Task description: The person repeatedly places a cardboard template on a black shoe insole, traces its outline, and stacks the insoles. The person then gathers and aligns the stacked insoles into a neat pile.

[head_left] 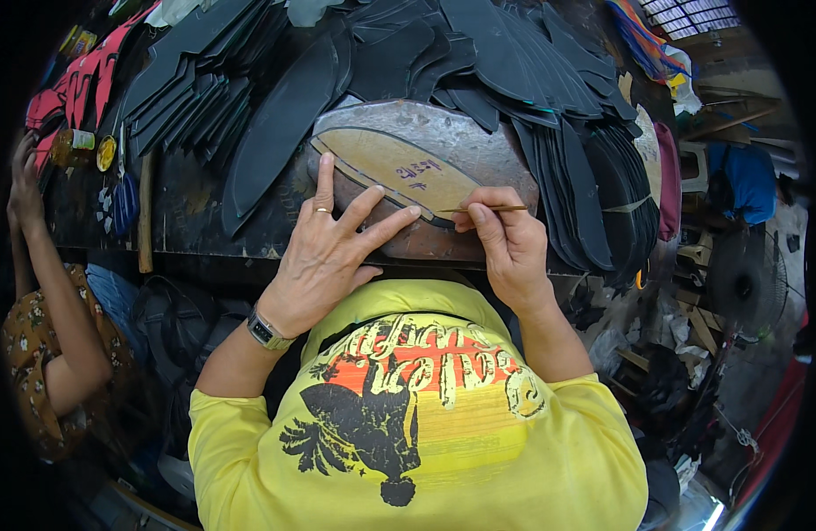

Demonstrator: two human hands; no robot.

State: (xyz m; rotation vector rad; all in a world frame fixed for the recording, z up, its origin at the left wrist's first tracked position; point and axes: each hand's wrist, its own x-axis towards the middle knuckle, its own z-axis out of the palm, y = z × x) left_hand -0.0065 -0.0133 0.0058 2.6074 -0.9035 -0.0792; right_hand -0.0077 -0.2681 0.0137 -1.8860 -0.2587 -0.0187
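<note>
Yellow shirt (550,451) nearest. Left hand (324,243) splayed on tan template (364,150); right hand (511,243) pinches thin stick (512,208); edge-marking looks unfinished.

A workshop, by the look of it, for cutting flat material to shape. The dark, worn counter (182,208) is heaped with stacks of matching black cut pieces (523,66), some fanned out and a bundle at the right tied with a band. A tan template (355,159) with handwritten marks lies on a scuffed slab (505,159), with a thin pointed tool (505,208) at its edge. At least 2 people are at the counter. Beyond its right end, a fan (746,285), wood lengths (735,121) and loose scraps crowd the floor, under a gridded window (691,13).
</note>
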